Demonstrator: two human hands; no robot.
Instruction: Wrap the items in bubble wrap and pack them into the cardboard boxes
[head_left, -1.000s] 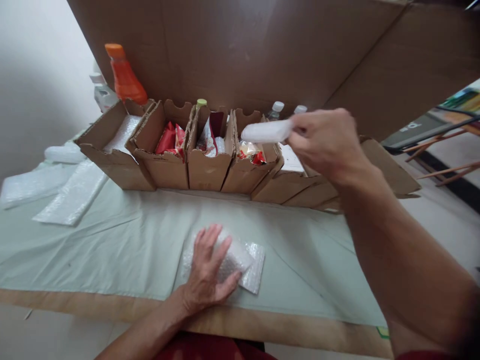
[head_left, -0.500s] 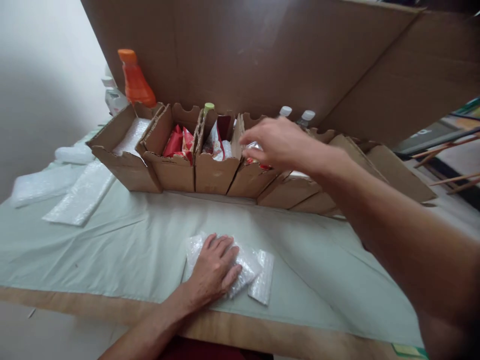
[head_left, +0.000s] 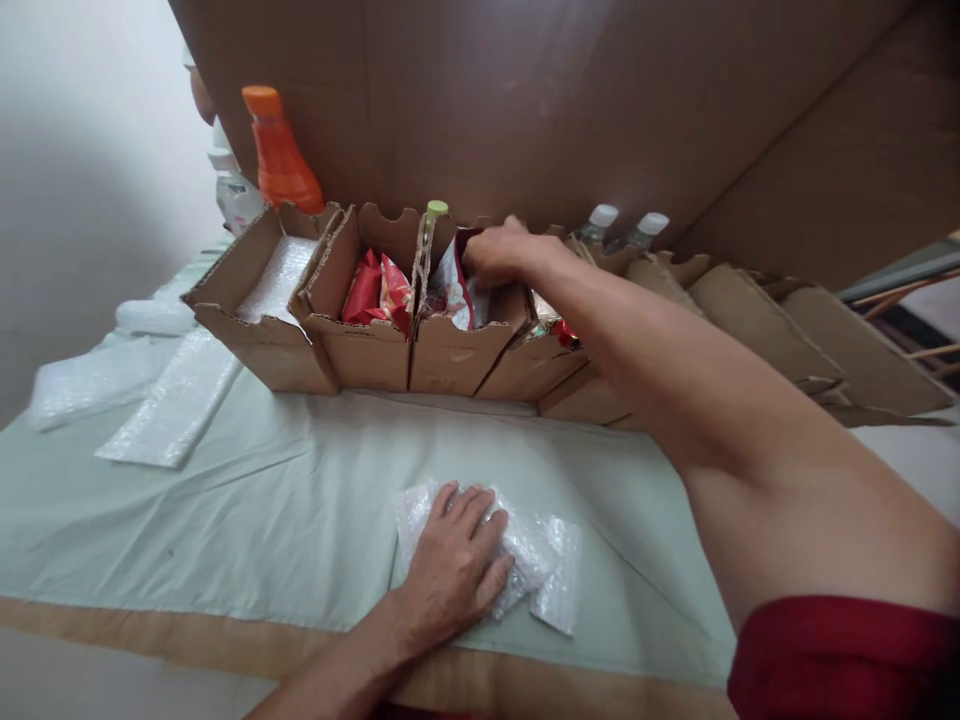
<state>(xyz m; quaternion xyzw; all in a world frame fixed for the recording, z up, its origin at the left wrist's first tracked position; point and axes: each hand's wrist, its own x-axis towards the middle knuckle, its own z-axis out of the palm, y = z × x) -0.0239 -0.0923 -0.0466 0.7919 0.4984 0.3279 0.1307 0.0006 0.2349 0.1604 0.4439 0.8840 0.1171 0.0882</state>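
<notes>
My left hand [head_left: 457, 560] lies spread on crumpled bubble wrap [head_left: 529, 545] near the table's front edge. A smaller bubble-wrap piece [head_left: 559, 585] sticks out at its right. My right hand [head_left: 499, 255] reaches into the third cardboard bin [head_left: 454, 360] from the left, its fingers closed at the top of a white and dark red packet [head_left: 459, 290]. The fingertips are partly hidden behind the packet's edge. Red packets [head_left: 375, 290] stand in the second bin, and white bubble wrap [head_left: 281, 280] fills part of the leftmost one.
Bubble-wrap pieces [head_left: 169, 400] lie at the left on the green cloth [head_left: 300, 540]. Behind the bins stand an orange bottle [head_left: 281, 155] and white-capped bottles [head_left: 649, 225], against a tall cardboard panel [head_left: 480, 110]. More cardboard bins [head_left: 765, 320] extend rightward.
My right hand has moved left from above the fourth bin into the third and closed at the packet. The view has shifted slightly; my left hand stays on the bubble wrap.
</notes>
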